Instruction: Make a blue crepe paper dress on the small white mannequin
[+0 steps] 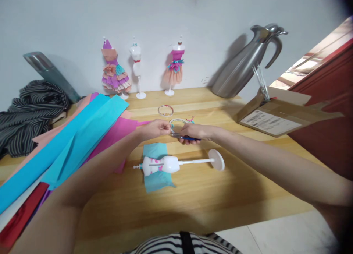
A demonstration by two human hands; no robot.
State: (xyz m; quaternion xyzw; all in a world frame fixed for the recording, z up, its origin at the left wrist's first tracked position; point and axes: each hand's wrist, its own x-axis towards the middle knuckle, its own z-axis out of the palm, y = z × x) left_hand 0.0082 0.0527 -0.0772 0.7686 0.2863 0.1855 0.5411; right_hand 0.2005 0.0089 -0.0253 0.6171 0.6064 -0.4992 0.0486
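One slip of the blue-handled tool gripped by the right hand could nip the left hand, pinched shut alongside.

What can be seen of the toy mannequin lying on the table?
The toy mannequin, white and plastic-looking, lies lengthwise on the wooden table, with teal sheet material spreading out from under its torso on both sides. Its knobbed neck, ringed in teal, points left; a thin stem runs right to a round base tipped on edge. Pink marks and a narrow grey strip show on the torso. Neither hand touches it.
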